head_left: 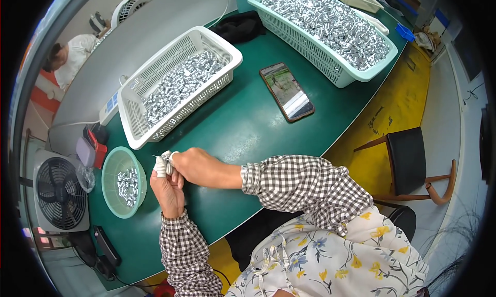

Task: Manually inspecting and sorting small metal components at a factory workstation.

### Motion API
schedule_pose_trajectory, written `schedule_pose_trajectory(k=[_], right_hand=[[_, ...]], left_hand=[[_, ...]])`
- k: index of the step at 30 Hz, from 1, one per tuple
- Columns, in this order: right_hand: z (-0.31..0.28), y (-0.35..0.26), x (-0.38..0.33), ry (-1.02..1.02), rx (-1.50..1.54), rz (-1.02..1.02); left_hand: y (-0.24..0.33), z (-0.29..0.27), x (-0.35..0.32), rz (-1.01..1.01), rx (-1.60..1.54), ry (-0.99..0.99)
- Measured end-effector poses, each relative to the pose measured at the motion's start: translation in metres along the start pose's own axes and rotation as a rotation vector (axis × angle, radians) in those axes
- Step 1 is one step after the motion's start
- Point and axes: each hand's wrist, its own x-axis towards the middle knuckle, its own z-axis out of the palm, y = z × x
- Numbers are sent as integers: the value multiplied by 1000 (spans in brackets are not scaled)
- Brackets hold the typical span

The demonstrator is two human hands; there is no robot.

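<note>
Both hands meet above the green table [243,131], left hand [166,186] and right hand [199,165] apparently pinching one small metal part [169,168].

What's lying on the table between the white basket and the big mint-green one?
In the head view, a smartphone lies face up on the green table between the white basket and the mint-green basket.

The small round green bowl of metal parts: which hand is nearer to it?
Left. The left hand sits just right of the small green bowl, a narrow gap between them. The right hand lies farther right, beyond the left hand's fingers.
</note>
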Motion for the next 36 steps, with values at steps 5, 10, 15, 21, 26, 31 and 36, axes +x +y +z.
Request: schedule_pose_trajectory(k=[5,10,15,21,26,31,36], right_hand=[[1,-1,-6,38,-489,-251],[-5,5,2,-47,109,88],[-10,5,10,-254,858,579],[1,0,-10,25,-508,-205],[2,-1,-8,38,-472,-192],[-7,3,6,-118,295,264],[-3,2,3,-136,187,241]], left_hand=[[-1,6,-3,-6,14,69],[0,2,-4,-31,17,-63],[3,5,-3,-20,-63,42],[4,-10,7,-52,-108,-10],[0,0,-1,-101,-57,-7],[-4,-4,2,-20,-55,-5],[2,0,0,-19,-116,70]])
